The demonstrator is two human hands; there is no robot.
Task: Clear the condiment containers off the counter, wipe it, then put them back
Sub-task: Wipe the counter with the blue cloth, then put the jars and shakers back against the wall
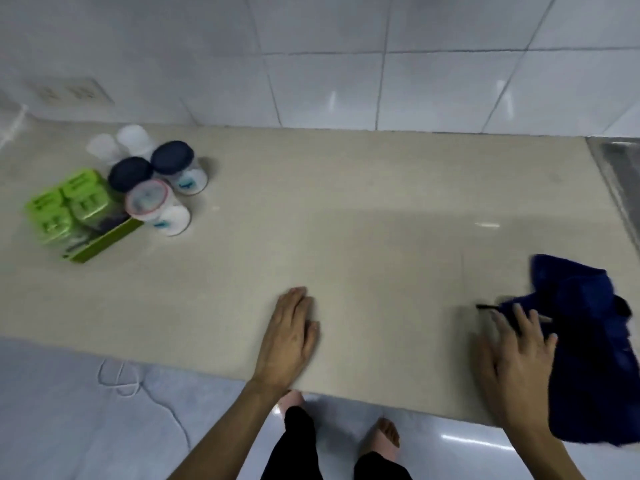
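1. The condiment containers (152, 183) huddle at the table's (346, 209) far left, beside a green box (79, 216).
2. My left hand (291, 337) lies flat, fingers together, holding nothing.
3. My right hand (516, 355), fingers spread, reaches the blue cloth (588, 341) without gripping; I judge wiping comes next.

There is one view only, from a camera on the person's head, so nothing is shared with a second view. It looks forward and steeply down over the bench (346, 220), close enough that both forearms run in from the bottom edge. The tiled wall (381, 64) fills the top, the floor (86, 410) and bare feet (386, 434) the bottom. The wide lens bends the bench's edges. The jars (152, 188) sit far left, the cloth (588, 341) at the right edge.
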